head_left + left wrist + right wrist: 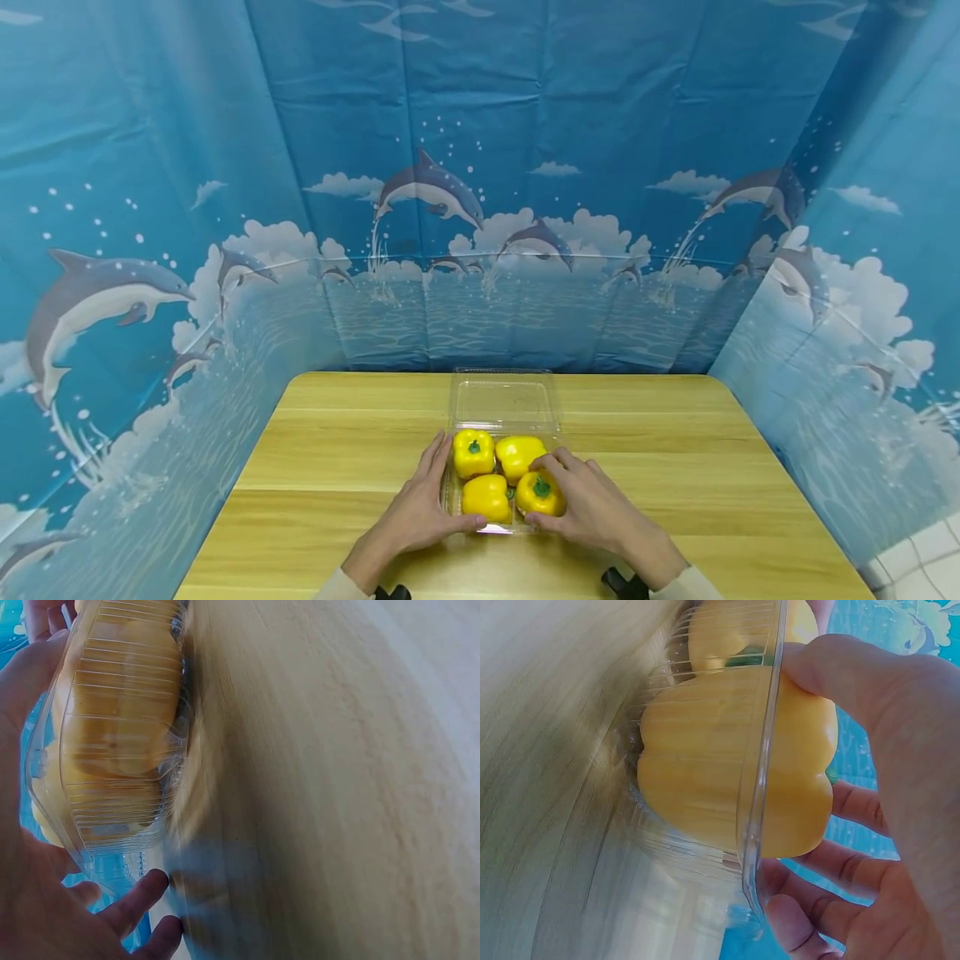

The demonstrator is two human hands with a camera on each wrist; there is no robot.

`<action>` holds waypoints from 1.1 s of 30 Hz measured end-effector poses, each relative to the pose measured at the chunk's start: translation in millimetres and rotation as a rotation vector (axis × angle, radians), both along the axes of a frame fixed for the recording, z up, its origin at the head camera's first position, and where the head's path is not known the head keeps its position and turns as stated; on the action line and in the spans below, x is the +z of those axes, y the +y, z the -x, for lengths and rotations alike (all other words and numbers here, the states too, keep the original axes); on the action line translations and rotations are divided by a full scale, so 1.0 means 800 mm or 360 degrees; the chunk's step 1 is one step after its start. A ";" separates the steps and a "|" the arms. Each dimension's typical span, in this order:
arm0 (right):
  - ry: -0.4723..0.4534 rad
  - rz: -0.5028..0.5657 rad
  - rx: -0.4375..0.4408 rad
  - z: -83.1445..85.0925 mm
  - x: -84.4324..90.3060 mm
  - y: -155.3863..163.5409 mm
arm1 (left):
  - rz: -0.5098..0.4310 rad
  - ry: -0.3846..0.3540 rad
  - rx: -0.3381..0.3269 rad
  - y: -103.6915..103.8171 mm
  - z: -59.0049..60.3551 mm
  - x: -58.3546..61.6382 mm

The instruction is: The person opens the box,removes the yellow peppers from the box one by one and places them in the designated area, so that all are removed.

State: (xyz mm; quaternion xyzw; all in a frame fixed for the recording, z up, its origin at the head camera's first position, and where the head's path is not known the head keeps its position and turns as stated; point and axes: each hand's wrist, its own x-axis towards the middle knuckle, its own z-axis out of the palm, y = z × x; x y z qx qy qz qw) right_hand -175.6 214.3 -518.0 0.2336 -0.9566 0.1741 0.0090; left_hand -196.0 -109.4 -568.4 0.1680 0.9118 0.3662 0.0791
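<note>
A clear plastic clamshell box (498,528) lies on the table, its lid (504,402) folded back away from me. Several yellow bell peppers (474,452) with green stems sit in its base. My left hand (422,506) holds the box at its near left corner, thumb at the front rim and fingers along the left side. In the left wrist view, two fingertips (156,879) reach the table beside the box wall. My right hand (592,505) grips the near right pepper (538,493), thumb at its near side and fingers over its far side. The right wrist view shows this pepper (799,765) rising above the rim.
The wooden table (675,467) has rounded far corners. Blue curtains (480,100) printed with dolphins hang behind it and along both sides. Pale tiles (918,558) show at the lower right. Black wrist devices (624,583) are under both wrists.
</note>
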 end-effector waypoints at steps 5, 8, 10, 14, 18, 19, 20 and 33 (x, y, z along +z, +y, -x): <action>0.0010 0.0017 0.0007 0.000 0.001 0.000 | -0.0001 -0.0006 -0.0002 -0.001 0.001 0.000; 0.0020 0.0030 0.0005 0.000 0.001 -0.001 | -0.0004 -0.0002 -0.0004 -0.001 0.001 -0.001; 0.0024 0.0037 0.0005 0.000 0.001 -0.002 | -0.0007 0.0000 -0.0005 -0.002 0.001 -0.001; 0.0031 0.0048 0.0002 0.000 0.002 -0.002 | -0.0001 0.0005 -0.0009 -0.002 0.002 0.000; 0.0021 0.0057 -0.0008 0.001 0.002 -0.003 | -0.0001 -0.0007 -0.0011 -0.003 0.002 0.001; 0.0016 0.0059 -0.0015 0.002 0.003 -0.004 | -0.0003 -0.0011 -0.0012 -0.004 0.003 0.002; 0.0014 0.0061 -0.0019 0.002 0.003 -0.004 | -0.0004 -0.0016 -0.0014 -0.004 0.003 0.002; -0.0012 0.0107 -0.0023 0.012 0.012 -0.009 | -0.0002 -0.0022 -0.0028 -0.013 0.015 0.005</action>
